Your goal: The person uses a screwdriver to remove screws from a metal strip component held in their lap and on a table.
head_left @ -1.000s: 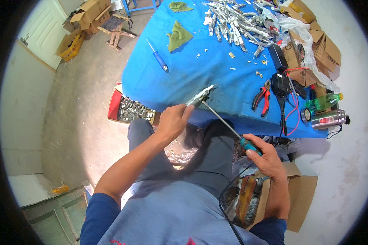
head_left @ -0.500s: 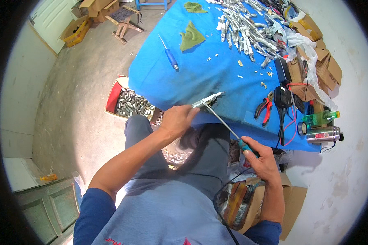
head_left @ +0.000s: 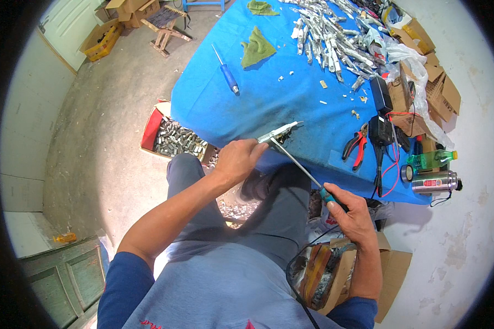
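My left hand (head_left: 238, 162) is closed round one end of a slim white-and-silver stick-shaped part (head_left: 278, 132), which has a thin pin at its far end. The part is held at the near edge of the blue cloth. In my right hand (head_left: 350, 215) is a screwdriver (head_left: 301, 166) with a teal handle and a long metal shaft. The shaft slants up to the left, and its tip meets the underside of the part near my left fingers. What the tip presses on is too small to make out.
Similar white parts (head_left: 335, 46) lie heaped across the blue-covered table (head_left: 291, 98). A blue-handled screwdriver (head_left: 228, 77), green cloths (head_left: 256, 48), red-black pliers (head_left: 357, 147), black adapters (head_left: 380, 130), a green bottle (head_left: 431, 160) and a steel flask (head_left: 434, 182) lie there. Left below stands a box (head_left: 152, 130) of small metal pieces.
The part's pin end has tipped up very slightly. Both hands keep nearly the same place and hold.
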Demonstrator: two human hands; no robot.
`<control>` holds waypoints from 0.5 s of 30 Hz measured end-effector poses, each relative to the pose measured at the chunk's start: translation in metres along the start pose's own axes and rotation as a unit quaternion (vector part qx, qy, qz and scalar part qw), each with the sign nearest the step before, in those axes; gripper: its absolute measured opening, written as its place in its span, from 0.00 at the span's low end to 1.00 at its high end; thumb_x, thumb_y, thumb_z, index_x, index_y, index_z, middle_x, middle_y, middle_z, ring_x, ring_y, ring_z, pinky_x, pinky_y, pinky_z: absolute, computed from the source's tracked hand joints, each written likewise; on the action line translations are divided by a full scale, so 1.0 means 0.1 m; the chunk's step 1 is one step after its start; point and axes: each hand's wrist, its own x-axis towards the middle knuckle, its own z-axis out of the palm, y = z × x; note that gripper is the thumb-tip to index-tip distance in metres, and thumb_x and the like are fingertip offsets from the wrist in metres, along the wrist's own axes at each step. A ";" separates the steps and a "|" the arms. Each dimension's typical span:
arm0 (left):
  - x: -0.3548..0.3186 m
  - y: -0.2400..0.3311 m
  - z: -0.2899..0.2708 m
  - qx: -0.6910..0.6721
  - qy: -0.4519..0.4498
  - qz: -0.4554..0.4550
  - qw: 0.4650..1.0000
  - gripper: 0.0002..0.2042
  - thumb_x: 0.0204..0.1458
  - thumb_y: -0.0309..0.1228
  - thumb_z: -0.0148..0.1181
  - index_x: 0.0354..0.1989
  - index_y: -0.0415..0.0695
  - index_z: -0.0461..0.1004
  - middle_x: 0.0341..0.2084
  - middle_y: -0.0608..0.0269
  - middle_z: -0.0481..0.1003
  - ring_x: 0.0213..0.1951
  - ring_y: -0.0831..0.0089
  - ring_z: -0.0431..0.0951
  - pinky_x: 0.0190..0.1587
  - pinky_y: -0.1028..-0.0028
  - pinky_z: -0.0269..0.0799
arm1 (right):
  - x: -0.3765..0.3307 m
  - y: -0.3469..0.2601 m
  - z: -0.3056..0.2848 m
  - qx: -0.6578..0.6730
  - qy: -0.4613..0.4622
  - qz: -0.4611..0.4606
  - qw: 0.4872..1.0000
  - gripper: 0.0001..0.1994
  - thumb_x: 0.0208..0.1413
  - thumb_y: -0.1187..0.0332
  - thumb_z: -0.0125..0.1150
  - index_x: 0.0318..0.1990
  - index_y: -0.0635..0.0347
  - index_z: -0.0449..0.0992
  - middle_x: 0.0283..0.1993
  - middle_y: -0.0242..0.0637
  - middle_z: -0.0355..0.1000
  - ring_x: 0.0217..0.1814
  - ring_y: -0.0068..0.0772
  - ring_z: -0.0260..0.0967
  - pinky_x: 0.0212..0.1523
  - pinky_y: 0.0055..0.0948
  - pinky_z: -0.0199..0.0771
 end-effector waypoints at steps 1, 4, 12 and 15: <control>0.00 0.00 0.00 0.001 0.001 -0.001 1.000 0.22 0.59 0.49 0.50 0.31 0.38 0.75 0.21 0.45 0.72 0.28 0.46 0.73 0.31 0.55 0.65 | 0.01 -0.01 0.00 -0.014 0.002 -0.015 1.000 0.18 0.54 0.73 0.57 0.54 0.64 0.72 0.45 0.49 0.75 0.46 0.45 0.74 0.49 0.33 0.70; 0.00 0.02 -0.02 0.008 -0.004 -0.001 1.000 0.22 0.60 0.49 0.49 0.31 0.38 0.75 0.21 0.45 0.73 0.28 0.46 0.74 0.31 0.55 0.65 | 0.05 -0.06 -0.01 -0.058 0.015 -0.038 0.997 0.18 0.54 0.73 0.57 0.54 0.60 0.73 0.40 0.46 0.74 0.41 0.46 0.73 0.43 0.35 0.71; 0.01 0.04 -0.04 0.009 -0.007 0.000 1.000 0.22 0.59 0.49 0.49 0.32 0.39 0.75 0.22 0.45 0.73 0.30 0.45 0.74 0.32 0.54 0.66 | 0.16 -0.17 -0.16 -0.129 -0.008 -0.053 0.990 0.18 0.54 0.72 0.58 0.53 0.57 0.74 0.34 0.45 0.73 0.35 0.45 0.72 0.36 0.35 0.71; 0.02 0.03 -0.04 0.018 -0.006 0.008 1.000 0.22 0.60 0.48 0.49 0.32 0.39 0.75 0.22 0.44 0.73 0.30 0.44 0.74 0.33 0.53 0.66 | 0.23 -0.08 -0.22 -0.103 -0.019 -0.061 0.993 0.18 0.54 0.71 0.58 0.53 0.58 0.74 0.31 0.46 0.72 0.32 0.44 0.71 0.35 0.33 0.70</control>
